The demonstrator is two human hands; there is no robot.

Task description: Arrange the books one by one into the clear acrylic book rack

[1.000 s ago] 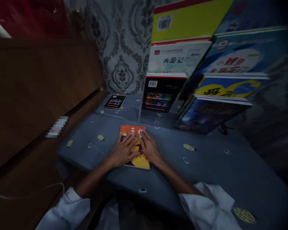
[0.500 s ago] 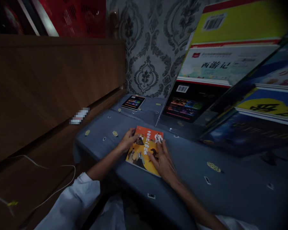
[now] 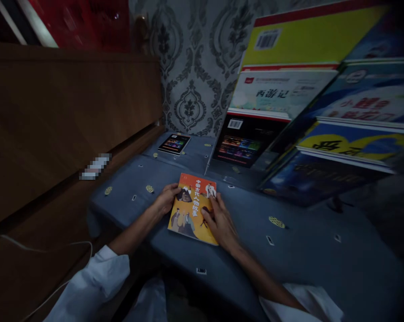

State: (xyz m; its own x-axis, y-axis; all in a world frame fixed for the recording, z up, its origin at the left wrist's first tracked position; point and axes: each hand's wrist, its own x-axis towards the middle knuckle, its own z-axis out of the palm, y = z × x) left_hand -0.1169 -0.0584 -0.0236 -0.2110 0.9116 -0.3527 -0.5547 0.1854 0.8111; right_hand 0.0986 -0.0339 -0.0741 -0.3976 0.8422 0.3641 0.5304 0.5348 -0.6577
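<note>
We pinch the left edge of the orange-and-yellow book point(image 3: 191, 210) in our left grip point(image 3: 167, 197), thumb on the cover and fingers curled out of sight behind the edge. Our right grip point(image 3: 222, 223) lies at the right edge, thumb and fingers parted on the cover; we cannot tell whether it pinches or only rests. The book is between our 2 grips, near the front edge of the tabletop point(image 3: 128, 214), and we cannot tell whether it touches the cloth point(image 3: 305, 259) or sits just above it. To our right the surface stretches wide; past the book's far right corner, the foot of the clear book stand point(image 3: 222, 168) narrows the way. A dark book point(image 3: 174, 144) lies flat near the far left corner, well apart from ours.

The cover is flat, with white characters running down it. The blue-grey cloth, printed with yellow shapes, drapes over the edge, and our white sleeves point(image 3: 101, 277) bunch in soft folds. The stand slopes, carrying overlapping books point(image 3: 278, 91). Beyond are a brown wooden cabinet point(image 3: 70, 103) and scroll-patterned wallpaper point(image 3: 190, 107).

The red basket point(image 3: 81, 22) is cut off at the top, the rightmost books blur, and a pixelated patch point(image 3: 96, 166) hides something on the ledge.
</note>
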